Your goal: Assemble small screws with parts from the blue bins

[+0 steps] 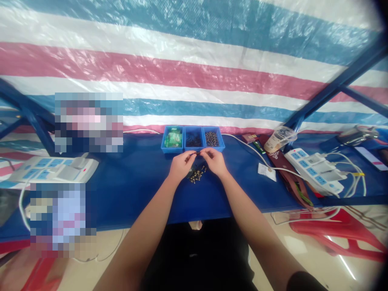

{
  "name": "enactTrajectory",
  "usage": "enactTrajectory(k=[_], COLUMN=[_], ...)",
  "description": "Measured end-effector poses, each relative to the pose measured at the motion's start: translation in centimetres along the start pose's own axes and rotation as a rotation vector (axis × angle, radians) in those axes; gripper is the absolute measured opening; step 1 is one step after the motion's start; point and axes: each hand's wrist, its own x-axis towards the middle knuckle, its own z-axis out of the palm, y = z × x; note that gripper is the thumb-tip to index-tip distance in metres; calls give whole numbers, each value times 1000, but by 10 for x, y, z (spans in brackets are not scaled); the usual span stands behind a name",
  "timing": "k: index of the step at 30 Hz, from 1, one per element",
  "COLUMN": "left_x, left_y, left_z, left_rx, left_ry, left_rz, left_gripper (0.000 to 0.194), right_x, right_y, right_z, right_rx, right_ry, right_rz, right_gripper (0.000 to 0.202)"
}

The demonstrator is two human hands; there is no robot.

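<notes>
My left hand (181, 165) and my right hand (216, 160) meet fingertip to fingertip above the blue tabletop, both pinched. Between them is a small dark piece (198, 152), too small to name and partly covered by the fingers. Just below the hands lies a loose pile of small brass-and-black parts (197, 174). Right behind the fingers stands a blue tray (172, 150) with three compartments. Its left one holds green packets (173, 138), the middle one thin black parts (194, 139), and the right one many small metallic parts (212, 139).
Power strips lie to the left (72, 171) and right (315, 169), with white cables. On the right are a plastic cup (277, 139), a white packet (267, 171), a brown strap-like bag (285, 173) and a phone (371, 157). A striped sheet (194, 72) hangs behind the table.
</notes>
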Motion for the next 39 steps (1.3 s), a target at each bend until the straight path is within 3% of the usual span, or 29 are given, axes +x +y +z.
enactTrajectory(k=[13, 39], left_x=[0, -1], left_y=[2, 0], left_z=[0, 2], left_rx=[5, 20], left_ry=[-11, 14], left_rz=[-2, -23], left_gripper=[33, 31], right_x=[0, -2], right_y=[3, 0], right_z=[3, 4], right_rx=[41, 63], right_ry=[-67, -16], right_rz=[21, -23], right_gripper=[31, 28])
